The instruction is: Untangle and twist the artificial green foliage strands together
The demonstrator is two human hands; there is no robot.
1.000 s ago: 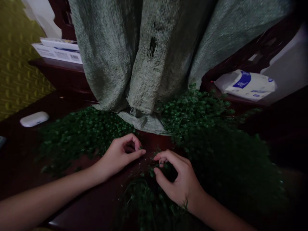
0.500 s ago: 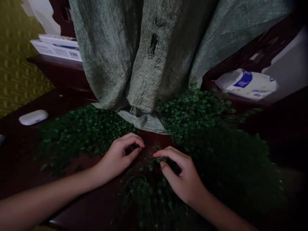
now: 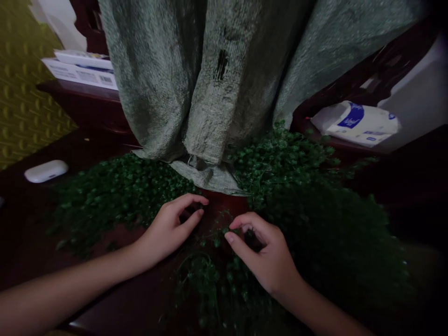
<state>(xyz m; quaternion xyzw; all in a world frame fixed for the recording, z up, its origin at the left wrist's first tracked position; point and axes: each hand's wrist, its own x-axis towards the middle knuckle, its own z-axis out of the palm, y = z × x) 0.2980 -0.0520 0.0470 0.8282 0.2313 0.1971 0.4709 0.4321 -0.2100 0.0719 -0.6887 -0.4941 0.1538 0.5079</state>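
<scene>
Green sprig (image 3: 217, 241) sits btwn the hands, at R fingertips, low on the dark tabletop (image 3: 115, 305); R hand (image 3: 229, 232) has thumb + index nearly together on it, looks like a light pinch, dim light so grip force n/a; L hand (image 3: 204, 207) is curled w/ a gap btwn thumb + index, nothing visible in it; leafy pile (image 3: 115, 196) just beyond L hand and off to its left; bigger heap (image 3: 287, 154) beyond R hand and out to its right, lower part v. dark; stringy clump (image 3: 206, 270) nearer the body, below and left of R hand; woven sack (image 3: 217, 116) straight beyond both hands, its hem near the two piles.

Risks, my read: thin stem could snap or slip if R pinch pulls too hard or only catches leaf tips; tangled stems in the clump could drag extra strands along w/ R hand; L forearm crosses close to the pile's near edge, so a careless sweep could scatter bits; poor light makes mixing piles easy.
</scene>
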